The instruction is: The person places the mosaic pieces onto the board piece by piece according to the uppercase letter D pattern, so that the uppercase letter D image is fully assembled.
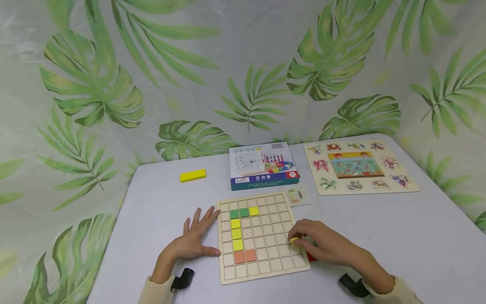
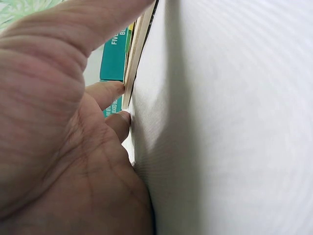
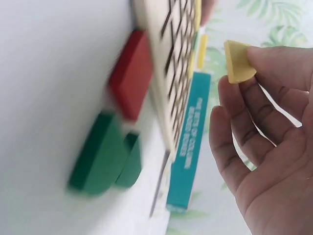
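Observation:
A wooden grid board (image 1: 269, 253) lies in the middle of the table. On its left part sit two green squares (image 1: 239, 213), several yellow squares (image 1: 236, 233) and two salmon squares (image 1: 244, 256). My left hand (image 1: 191, 240) has its fingers spread, with thumb and fingertips touching the board's left edge. Over the board's right edge, my right hand (image 1: 322, 245) pinches a small yellow piece with a curved side (image 3: 237, 61) between thumb and finger. Beside that edge, a red block (image 3: 133, 76) and two green rounded blocks (image 3: 98, 152) lie on the table, mostly hidden in the head view.
A small pattern card (image 1: 299, 195) lies at the board's upper right corner. Behind it are a toy box (image 1: 263, 166) and, to the right, a wooden picture puzzle (image 1: 320, 185) with sea creatures. A yellow bar (image 1: 193, 175) rests at back left. Leaf-print cloth hangs behind.

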Demonstrator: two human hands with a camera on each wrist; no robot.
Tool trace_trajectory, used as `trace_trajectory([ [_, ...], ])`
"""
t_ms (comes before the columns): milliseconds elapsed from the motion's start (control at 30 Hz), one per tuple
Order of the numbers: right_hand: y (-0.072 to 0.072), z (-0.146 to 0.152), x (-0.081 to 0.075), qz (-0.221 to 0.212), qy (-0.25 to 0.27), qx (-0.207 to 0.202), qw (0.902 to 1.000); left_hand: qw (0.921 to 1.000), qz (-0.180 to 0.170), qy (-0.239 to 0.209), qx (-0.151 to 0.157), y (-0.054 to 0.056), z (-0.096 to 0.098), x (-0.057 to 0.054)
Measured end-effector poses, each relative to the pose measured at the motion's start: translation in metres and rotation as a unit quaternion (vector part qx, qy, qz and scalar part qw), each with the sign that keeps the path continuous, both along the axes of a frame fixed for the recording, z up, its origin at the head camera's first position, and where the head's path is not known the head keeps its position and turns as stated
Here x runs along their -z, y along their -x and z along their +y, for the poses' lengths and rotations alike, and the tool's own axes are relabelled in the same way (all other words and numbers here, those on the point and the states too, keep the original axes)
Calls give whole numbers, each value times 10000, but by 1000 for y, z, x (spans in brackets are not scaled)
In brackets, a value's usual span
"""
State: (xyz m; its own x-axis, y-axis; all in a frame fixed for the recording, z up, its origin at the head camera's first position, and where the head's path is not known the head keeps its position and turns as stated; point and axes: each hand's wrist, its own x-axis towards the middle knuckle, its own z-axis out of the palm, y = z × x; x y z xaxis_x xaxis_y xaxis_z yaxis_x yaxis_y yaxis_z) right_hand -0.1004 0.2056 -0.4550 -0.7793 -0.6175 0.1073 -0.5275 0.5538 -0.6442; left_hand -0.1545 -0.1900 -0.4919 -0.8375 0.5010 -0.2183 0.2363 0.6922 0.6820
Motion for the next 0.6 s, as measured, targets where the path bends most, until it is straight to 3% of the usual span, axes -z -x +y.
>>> trace_trajectory([
  [200,9,-18,-3,-105,95,-239,9996,10000,-18,-18,10,0,0,0],
  [433,16,-33,-2,-220,553,-728,9956,10000,15,-8,89,2,-1,3],
  [600,22,-46,1,-255,647,-701,9951,10000,33,9,28,1,-1,3],
])
